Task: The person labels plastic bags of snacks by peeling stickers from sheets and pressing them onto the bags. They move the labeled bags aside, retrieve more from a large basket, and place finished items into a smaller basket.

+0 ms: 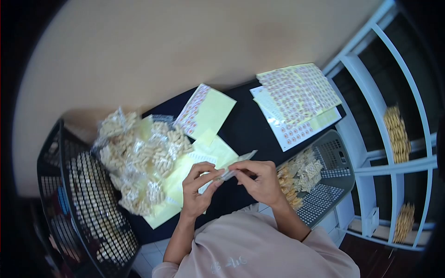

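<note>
In the middle of the head view, my left hand [198, 189] and my right hand [259, 181] come close together, fingers pinched. Between them they grip a clear plastic bag [227, 174], one edge of which sticks out past my right fingertips. What is inside the bag, if anything, I cannot make out. Beneath and left of my hands lie pale yellow sheets [218, 149], some with print. Further left is a heap of clear bags [139, 155] filled with pale, finger-shaped snacks.
A tall dark basket [95, 204] stands at the left. At the right, a grey basket [336, 178] holds filled bags. Sticker sheets [301, 95] and another partly used sheet [208, 109] lie on the black table [248, 120]. White shelves [371, 88] with packs stand far right.
</note>
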Tool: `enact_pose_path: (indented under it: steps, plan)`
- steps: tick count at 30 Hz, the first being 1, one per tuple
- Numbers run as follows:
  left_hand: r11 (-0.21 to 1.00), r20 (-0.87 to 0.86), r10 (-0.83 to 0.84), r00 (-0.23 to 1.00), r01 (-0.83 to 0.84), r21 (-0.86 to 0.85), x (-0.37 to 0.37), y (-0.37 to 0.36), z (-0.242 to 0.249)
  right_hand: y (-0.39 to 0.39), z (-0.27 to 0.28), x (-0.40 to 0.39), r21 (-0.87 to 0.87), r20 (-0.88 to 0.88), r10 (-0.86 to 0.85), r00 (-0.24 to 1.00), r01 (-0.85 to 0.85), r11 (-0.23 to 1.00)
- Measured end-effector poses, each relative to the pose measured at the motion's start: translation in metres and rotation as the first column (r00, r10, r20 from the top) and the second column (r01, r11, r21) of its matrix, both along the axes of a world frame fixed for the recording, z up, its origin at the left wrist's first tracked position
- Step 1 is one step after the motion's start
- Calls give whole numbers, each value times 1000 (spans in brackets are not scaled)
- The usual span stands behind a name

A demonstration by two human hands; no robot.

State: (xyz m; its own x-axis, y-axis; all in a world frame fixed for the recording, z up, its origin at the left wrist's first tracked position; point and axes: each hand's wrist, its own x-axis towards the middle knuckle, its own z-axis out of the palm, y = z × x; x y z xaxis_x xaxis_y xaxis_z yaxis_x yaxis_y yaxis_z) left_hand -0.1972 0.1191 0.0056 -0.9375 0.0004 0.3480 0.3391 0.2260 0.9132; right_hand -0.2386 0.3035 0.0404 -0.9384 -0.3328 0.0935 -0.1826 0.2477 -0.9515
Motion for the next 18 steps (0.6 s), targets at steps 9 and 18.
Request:
enact_pose_path:
  steps: [9, 18]
  plan:
    - [989, 364, 10, 931, -63, 133, -3, -25, -39, 182, -44, 16, -132, 289, -633, 719, 684, 717]
    - [978, 392, 165, 905, -200, 51, 5, -82, -50, 329, -205, 15, 574, 201, -942, 268, 747, 335]
